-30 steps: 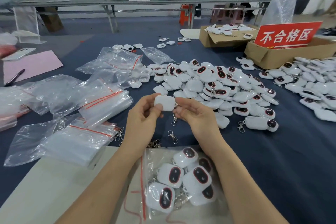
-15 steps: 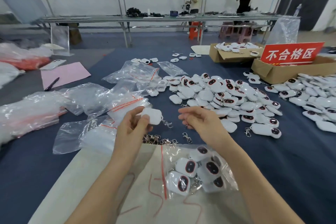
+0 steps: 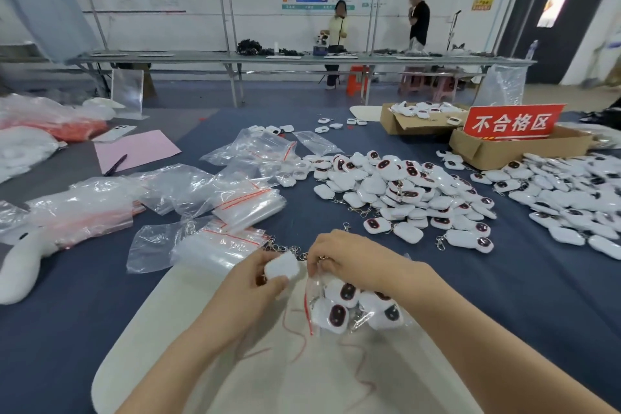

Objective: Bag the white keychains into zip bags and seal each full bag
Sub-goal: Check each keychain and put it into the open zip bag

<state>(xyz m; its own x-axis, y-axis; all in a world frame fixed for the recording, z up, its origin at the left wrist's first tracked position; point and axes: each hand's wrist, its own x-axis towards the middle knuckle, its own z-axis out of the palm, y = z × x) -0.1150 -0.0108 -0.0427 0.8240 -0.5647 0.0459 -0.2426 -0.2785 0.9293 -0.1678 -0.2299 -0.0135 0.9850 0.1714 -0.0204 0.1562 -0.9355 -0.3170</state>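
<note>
While one white keychain [image 3: 281, 268] sits pinched in the left hand [image 3: 254, 283], the zip bag [image 3: 308, 309] lies just to its right, with its mouth and red seal strip facing that hand. The right hand [image 3: 356, 259] pinches the bag's upper lip. The bag's length runs rightward, with several keychains inside. Judged next: a short push rightward into the mouth. The loose keychain pile [image 3: 403, 191] lies well beyond.
</note>
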